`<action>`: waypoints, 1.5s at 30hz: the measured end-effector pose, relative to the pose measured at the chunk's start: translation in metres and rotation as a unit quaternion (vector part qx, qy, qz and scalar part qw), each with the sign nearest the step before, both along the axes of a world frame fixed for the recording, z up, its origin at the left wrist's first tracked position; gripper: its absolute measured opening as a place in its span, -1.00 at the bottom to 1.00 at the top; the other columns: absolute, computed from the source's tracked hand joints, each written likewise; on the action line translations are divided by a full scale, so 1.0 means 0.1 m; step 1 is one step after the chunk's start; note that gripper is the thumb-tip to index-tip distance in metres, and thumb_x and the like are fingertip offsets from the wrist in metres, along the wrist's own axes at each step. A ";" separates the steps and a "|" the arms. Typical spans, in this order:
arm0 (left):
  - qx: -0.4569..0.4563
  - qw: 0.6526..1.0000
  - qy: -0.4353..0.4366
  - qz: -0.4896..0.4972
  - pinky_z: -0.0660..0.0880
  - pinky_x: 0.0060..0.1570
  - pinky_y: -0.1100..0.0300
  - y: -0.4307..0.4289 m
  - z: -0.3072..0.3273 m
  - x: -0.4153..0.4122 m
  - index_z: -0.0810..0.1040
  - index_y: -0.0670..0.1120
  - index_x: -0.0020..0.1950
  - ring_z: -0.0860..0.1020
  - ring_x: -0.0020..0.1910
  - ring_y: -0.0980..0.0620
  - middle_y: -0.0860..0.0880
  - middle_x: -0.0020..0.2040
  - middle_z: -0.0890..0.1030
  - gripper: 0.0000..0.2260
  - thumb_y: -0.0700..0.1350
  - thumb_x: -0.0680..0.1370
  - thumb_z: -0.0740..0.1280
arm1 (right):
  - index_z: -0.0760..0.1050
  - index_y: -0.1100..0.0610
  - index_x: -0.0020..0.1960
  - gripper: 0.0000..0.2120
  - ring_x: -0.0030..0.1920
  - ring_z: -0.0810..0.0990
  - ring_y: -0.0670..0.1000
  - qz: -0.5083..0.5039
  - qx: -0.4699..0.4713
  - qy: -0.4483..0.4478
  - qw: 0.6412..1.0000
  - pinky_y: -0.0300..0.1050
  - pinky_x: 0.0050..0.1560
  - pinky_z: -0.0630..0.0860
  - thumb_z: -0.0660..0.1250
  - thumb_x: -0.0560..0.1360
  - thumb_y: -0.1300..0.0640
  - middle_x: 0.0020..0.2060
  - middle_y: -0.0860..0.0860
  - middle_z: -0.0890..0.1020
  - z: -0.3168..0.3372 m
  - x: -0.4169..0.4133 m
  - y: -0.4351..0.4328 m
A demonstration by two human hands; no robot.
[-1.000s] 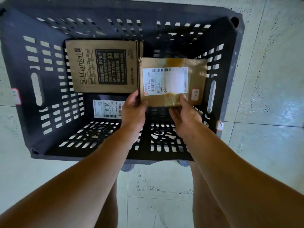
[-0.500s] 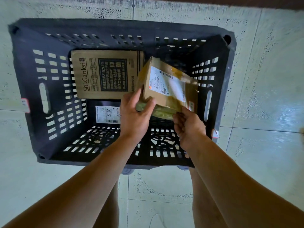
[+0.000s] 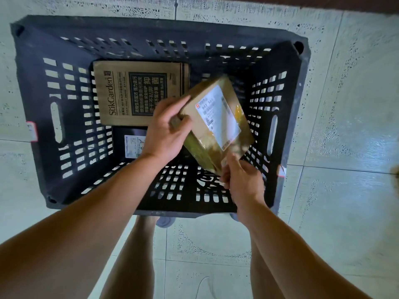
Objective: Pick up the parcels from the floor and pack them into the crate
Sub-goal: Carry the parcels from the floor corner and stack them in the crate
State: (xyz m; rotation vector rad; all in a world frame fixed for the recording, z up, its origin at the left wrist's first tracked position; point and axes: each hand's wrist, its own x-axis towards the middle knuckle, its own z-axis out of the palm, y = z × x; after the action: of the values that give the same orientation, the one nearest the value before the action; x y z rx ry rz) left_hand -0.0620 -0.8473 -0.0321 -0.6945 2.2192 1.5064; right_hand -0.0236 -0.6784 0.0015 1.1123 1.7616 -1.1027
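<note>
Cardboard parcel (image 3: 191, 114), label (image 3: 218, 117) reading 843 X64, gripped by left hand (image 3: 166, 130) and right hand (image 3: 241, 180); SükGarden box (image 3: 140, 93) lies in crate (image 3: 129, 26).

Tilted brown parcel (image 3: 218, 117) above black crate (image 3: 151, 29) holding SukGarden box (image 3: 138, 93) and, seemingly, dark parcel (image 3: 132, 143).

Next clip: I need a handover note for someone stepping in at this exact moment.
Hands: left hand grips the taped cardboard parcel at its left edge; right hand pinches its near corner.
Parcel: tilted, in the air over the right half of the black crate.
Done: SükGarden box and dark labelled parcel lie in its left half.
Left: set this parcel down on the right; no floor parcels in view.
</note>
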 end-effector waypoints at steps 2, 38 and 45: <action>0.002 0.997 0.010 -0.074 0.53 -0.02 0.42 0.03 -0.07 -0.09 0.47 0.02 0.37 0.46 0.08 0.24 0.07 0.23 0.40 -0.62 -0.17 0.56 0.30 | 0.53 0.09 -0.28 -0.64 -0.38 0.53 -0.05 0.015 0.003 0.047 0.999 0.00 -0.23 0.50 0.25 0.53 -0.14 -0.38 0.00 0.63 -0.03 0.01 0.01; -0.036 0.975 -0.190 0.109 0.42 -0.09 0.31 0.65 -1.10 -0.45 0.47 -0.02 0.37 0.55 0.04 0.07 -0.01 0.17 0.58 -0.69 -0.11 0.62 0.24 | 0.51 -0.06 0.17 -0.70 0.10 0.58 -0.05 -0.215 -0.102 -0.071 0.969 -0.06 0.18 0.42 0.38 0.44 0.02 0.03 -0.08 0.65 -0.83 -0.17 0.03; 0.009 0.972 -0.205 0.118 0.40 0.11 0.20 0.53 -0.87 -0.64 0.20 0.04 0.53 0.43 0.34 -0.01 -0.01 0.44 0.39 -0.47 -0.06 0.59 0.28 | 0.49 -0.09 0.22 -0.68 0.14 0.55 -0.03 -0.181 -0.164 -0.052 0.968 -0.06 0.08 0.47 0.30 0.47 0.05 0.16 -0.06 0.60 -0.68 -0.16 0.11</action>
State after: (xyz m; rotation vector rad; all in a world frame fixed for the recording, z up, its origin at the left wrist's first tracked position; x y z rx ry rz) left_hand -0.1264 -0.7942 -0.1188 -1.1794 1.8591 1.3345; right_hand -0.0397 -0.6674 -0.0669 1.2825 1.2628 -1.4633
